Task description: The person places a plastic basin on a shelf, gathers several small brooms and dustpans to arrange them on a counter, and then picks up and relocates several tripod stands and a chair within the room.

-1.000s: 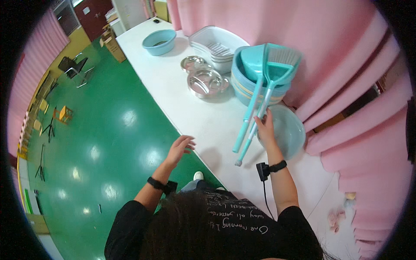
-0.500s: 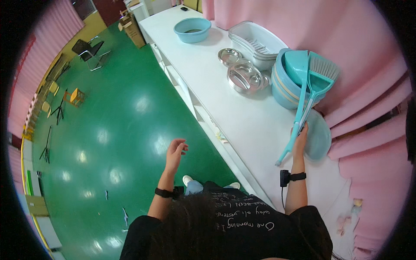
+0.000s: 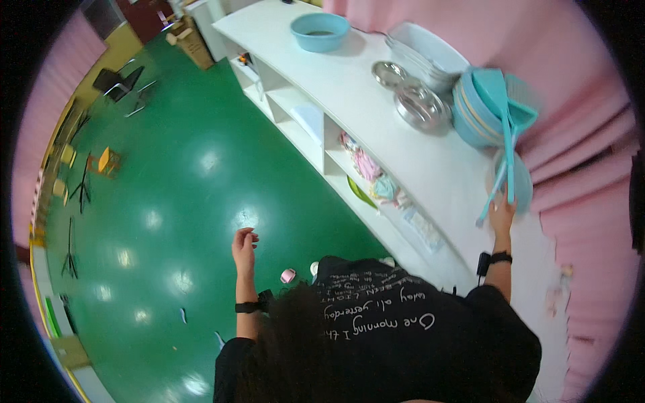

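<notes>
"Grip, quick?"

"Left hand (image 3: 244, 240): empty, fingers loosely curled, over the floor, elbow bent. Right hand (image 3: 500, 211): at the near ends of the two handles, arm stretched out sideways, palm hidden. Blurry; can't tell if the fingers close on one handle, both or neither."

"Doing it well?"

"I'd gather both handles in one full wrap, since the ends splay apart, wrist level. Left hand is free to steady."

"Where are the heads?"

"Past the clear basin (image 3: 524, 188): dustpan (image 3: 492, 91) and broom (image 3: 524, 115) sit against the blue buckets (image 3: 472, 111), by the curtain. Lift gently, I'd say; a sideways drag could tip those."

"Beyond?"

"Steel dishes (image 3: 422, 106), then white trays (image 3: 440, 57). Next."
</notes>
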Demonstrator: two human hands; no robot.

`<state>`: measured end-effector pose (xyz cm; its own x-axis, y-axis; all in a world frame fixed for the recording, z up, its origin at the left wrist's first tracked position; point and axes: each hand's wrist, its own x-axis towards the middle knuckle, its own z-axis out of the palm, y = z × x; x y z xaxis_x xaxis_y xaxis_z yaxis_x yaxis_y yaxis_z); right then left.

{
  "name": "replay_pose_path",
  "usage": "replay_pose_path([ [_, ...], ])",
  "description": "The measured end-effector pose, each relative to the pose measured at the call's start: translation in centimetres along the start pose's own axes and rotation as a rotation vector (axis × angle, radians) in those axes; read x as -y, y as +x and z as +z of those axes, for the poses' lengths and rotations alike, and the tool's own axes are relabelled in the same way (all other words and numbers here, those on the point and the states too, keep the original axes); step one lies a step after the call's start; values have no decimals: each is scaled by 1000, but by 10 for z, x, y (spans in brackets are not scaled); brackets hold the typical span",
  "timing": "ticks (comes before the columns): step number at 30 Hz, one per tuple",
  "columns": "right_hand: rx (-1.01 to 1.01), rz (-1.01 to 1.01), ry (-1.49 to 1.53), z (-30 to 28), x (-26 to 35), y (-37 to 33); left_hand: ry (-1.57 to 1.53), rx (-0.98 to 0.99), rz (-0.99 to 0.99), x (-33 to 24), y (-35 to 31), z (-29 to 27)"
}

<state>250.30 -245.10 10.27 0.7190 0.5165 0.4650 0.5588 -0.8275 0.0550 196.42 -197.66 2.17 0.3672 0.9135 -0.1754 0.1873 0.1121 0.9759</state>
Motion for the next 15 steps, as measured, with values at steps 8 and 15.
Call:
replay_pose_path([
  [8,40,265,-48,20,-53,-23,-63,-58,-35,23,57,31],
  [15,116,516,-67,50,-88,-85,10,133,22,46,107,113],
])
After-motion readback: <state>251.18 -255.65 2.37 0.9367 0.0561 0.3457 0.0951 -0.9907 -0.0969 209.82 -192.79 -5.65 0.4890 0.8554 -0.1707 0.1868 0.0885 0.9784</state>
